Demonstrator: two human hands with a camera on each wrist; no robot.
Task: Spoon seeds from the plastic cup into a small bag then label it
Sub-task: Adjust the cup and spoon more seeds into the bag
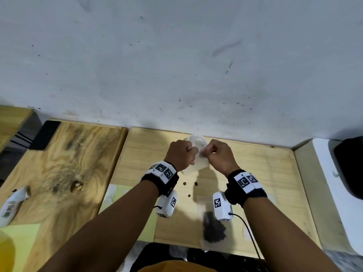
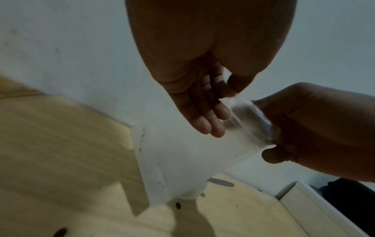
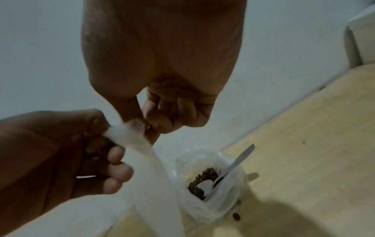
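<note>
A small clear plastic bag (image 1: 198,163) hangs empty between both hands above the light wooden table (image 1: 265,173). My left hand (image 1: 191,152) pinches its top edge on the left, and my right hand (image 1: 206,154) pinches the same edge on the right. In the right wrist view the bag (image 3: 150,168) hangs in front of the clear plastic cup (image 3: 207,184). The cup holds dark seeds (image 3: 202,178) and a metal spoon (image 3: 237,162). It stands against the wall, just behind the hands (image 1: 196,139). From the left wrist the bag (image 2: 182,157) looks pale and see-through.
A clear bag filled with dark seeds (image 1: 213,228) lies near the table's front edge. A few loose seeds (image 1: 195,184) dot the table. Yellow note paper (image 1: 21,242) and a white wrapped item (image 1: 11,205) lie at the left, a black phone (image 1: 45,137) at the back left.
</note>
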